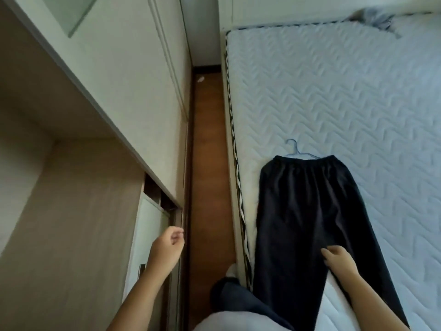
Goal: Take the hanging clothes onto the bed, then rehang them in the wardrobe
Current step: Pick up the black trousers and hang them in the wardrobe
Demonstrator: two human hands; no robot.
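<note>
Black trousers (pixel 307 206) lie flat on the white quilted mattress (pixel 346 96), waistband away from me, legs running toward the near edge. A thin blue wire hanger (pixel 296 149) pokes out above the waistband, its hook pointing left. My right hand (pixel 338 259) hovers over or rests on the trousers where the legs split, fingers loosely bent and holding nothing. My left hand (pixel 168 249) hangs in the air beside the open wardrobe (pixel 71 187), fingers loosely curled and empty. Inside the wardrobe I see no clothes from this angle.
A narrow strip of brown wooden floor (pixel 207 163) runs between wardrobe and bed. The wardrobe's sliding door (pixel 133 75) stands on the left. A grey garment (pixel 374 20) lies at the mattress's far corner. My own leg and foot (pixel 229 292) stand by the bed.
</note>
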